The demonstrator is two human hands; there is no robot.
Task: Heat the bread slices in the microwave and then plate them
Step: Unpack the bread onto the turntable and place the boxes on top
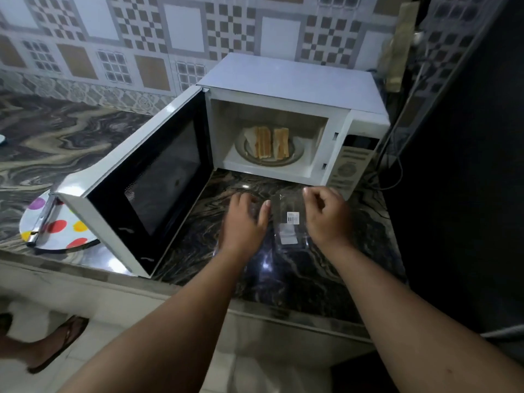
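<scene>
Nearest to us, a foot in a sandal point(61, 343) stands on the floor at lower left. Above it, we note both forearms reaching over the dark marbled surface point(198, 231) in front of the microwave point(289, 89). The left hand point(245, 222) has its fingers curled onto one edge of a clear plastic bag point(290, 222), and the right hand point(326, 214) pinches the opposite edge with its fingers bent; the bag lies on the surface between the two hands and bears a white barcode label point(293, 217). To the left, we record a white plate with coloured dots point(71, 231) resting on the surface, partly under the corner of the microwave door point(147, 182), which stands fully swung open. Further back, inside the microwave cavity, the bread slices point(269, 143) sit on edge in two groups on the round turntable point(296, 154). The control panel point(348, 168) is at the microwave's right side. Behind everything we see a patterned tiled wall point(141, 32).
</scene>
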